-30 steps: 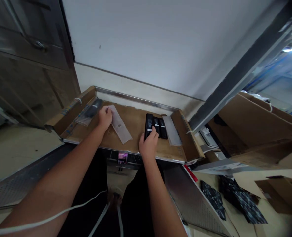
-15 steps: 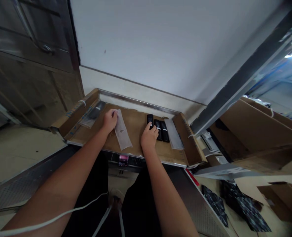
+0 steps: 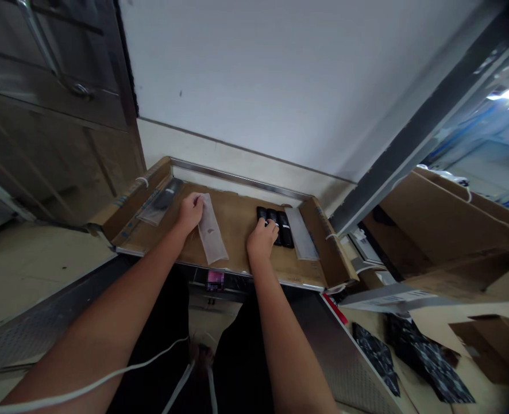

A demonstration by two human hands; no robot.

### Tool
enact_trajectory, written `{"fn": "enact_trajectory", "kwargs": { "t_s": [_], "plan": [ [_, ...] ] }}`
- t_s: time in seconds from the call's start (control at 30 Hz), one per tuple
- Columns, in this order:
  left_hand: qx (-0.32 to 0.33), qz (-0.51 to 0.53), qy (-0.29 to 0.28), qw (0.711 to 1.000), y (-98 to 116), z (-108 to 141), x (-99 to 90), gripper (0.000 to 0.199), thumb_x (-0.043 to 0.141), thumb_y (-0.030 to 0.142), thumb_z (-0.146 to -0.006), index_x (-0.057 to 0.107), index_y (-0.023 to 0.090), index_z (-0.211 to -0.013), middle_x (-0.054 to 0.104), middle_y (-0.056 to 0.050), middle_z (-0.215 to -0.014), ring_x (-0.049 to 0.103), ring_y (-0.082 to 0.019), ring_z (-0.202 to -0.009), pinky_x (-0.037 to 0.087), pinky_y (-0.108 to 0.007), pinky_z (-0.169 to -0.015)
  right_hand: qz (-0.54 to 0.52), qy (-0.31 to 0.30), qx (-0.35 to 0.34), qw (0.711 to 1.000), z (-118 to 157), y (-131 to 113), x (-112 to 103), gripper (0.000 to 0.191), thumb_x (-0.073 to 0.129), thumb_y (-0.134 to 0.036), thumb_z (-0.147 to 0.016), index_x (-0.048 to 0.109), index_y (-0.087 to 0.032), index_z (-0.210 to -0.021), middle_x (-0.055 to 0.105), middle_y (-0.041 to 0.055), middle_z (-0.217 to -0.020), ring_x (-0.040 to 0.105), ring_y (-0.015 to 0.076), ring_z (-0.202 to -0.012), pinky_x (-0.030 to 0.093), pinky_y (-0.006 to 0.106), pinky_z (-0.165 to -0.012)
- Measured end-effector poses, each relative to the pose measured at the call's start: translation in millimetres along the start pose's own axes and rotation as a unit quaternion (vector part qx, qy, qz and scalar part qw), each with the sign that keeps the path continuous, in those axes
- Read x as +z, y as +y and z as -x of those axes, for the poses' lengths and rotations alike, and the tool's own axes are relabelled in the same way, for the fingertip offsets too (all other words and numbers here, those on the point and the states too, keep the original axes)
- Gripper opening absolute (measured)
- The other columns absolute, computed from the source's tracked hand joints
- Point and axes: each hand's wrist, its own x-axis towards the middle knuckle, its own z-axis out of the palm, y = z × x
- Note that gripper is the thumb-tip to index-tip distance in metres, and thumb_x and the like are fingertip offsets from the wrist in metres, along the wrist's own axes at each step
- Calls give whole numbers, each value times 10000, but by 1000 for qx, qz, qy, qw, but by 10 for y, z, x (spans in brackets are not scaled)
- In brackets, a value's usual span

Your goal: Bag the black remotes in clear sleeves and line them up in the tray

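Three black remote controls (image 3: 280,225) lie side by side on a cardboard-lined tray (image 3: 237,198). My right hand (image 3: 261,241) rests on the leftmost remote, fingers curled over its near end. My left hand (image 3: 189,211) presses on the upper end of a long clear plastic bag (image 3: 211,236) that lies flat on the cardboard. A second flat clear bag (image 3: 300,233) lies just right of the remotes. At the tray's far left a bagged black remote (image 3: 164,198) lies alone.
A white wall stands right behind the tray. A metal cabinet (image 3: 51,115) is on the left. Cardboard boxes (image 3: 448,230) and dark patterned sheets (image 3: 409,351) lie on the right. A white cable (image 3: 108,376) crosses my lap. A small pink-lit device (image 3: 215,280) sits under the tray's edge.
My right hand has slid forward along the leftmost remote, covering most of it. My left hand has shifted slightly right on the bag.
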Motion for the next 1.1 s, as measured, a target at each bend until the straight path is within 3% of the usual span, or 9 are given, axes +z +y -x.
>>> {"fn": "enact_trajectory", "kwargs": {
  "t_s": [0.2,0.3,0.4,0.57,0.67,0.77,0.9,1.0,1.1],
  "plan": [
    [0,27,2,1000,58,1,-18,201,486,307,-883,646,210,-807,659,-23,-762,608,-185,-767,463,-297,-775,-134,10,-74,988,67,-56,-103,380,357,-82,-945,599,-121,-1236,604,191,-1188,525,266,-1124,404,410,-997],
    [-10,75,8,997,68,-3,-10,165,514,302,-849,649,213,-813,678,-26,-809,619,-186,-799,473,-299,-792,-255,-83,-91,959,177,-182,-183,318,422,-272,-1002,610,-139,-1221,685,134,-1081,614,229,-1026,453,365,-952],
    [-38,141,23,989,65,0,-4,117,552,276,-789,643,210,-823,682,-25,-844,627,-183,-826,486,-294,-793,-345,-190,-7,919,257,-315,-176,371,616,-410,-904,638,-163,-1180,736,86,-1000,673,203,-909,502,327,-854],
    [-113,170,62,977,74,13,-44,172,572,273,-753,575,218,-917,660,-15,-893,614,-157,-793,487,-252,-698,-414,-328,40,848,265,-391,-120,129,680,-258,-769,705,-175,-865,730,22,-805,657,152,-725,484,250,-677],
    [-136,182,98,969,78,17,-76,328,571,233,-734,520,243,-1058,634,13,-850,582,-141,-697,456,-232,-613,-476,-367,44,798,275,-312,-218,97,645,-221,-747,696,-159,-802,703,-4,-747,617,125,-670,460,230,-655],
    [-113,169,98,974,83,21,-90,325,558,192,-719,548,239,-1041,631,14,-835,571,-139,-686,448,-232,-608,-512,-348,66,782,322,-164,-386,169,663,-310,-742,693,-149,-786,658,-26,-673,571,108,-619,433,217,-625],
    [-109,146,37,983,89,27,-78,169,527,173,-727,650,199,-840,665,-24,-823,587,-160,-697,466,-264,-627,-538,-289,139,780,406,3,-540,267,666,-421,-737,658,-157,-783,622,-29,-618,558,111,-581,433,215,-575],
    [-93,146,5,985,84,35,-59,212,527,153,-714,698,201,-830,693,-31,-834,604,-171,-708,483,-285,-653,-571,-225,237,753,449,66,-549,297,667,-452,-719,585,-186,-824,651,-14,-660,617,141,-590,493,241,-550],
    [-84,143,-44,985,78,46,-36,268,533,141,-697,731,213,-863,714,-40,-868,603,-170,-688,484,-289,-623,-574,-158,284,751,476,118,-499,295,653,-444,-726,540,-202,-851,642,-15,-661,615,149,-550,521,261,-502]
  ]
}}
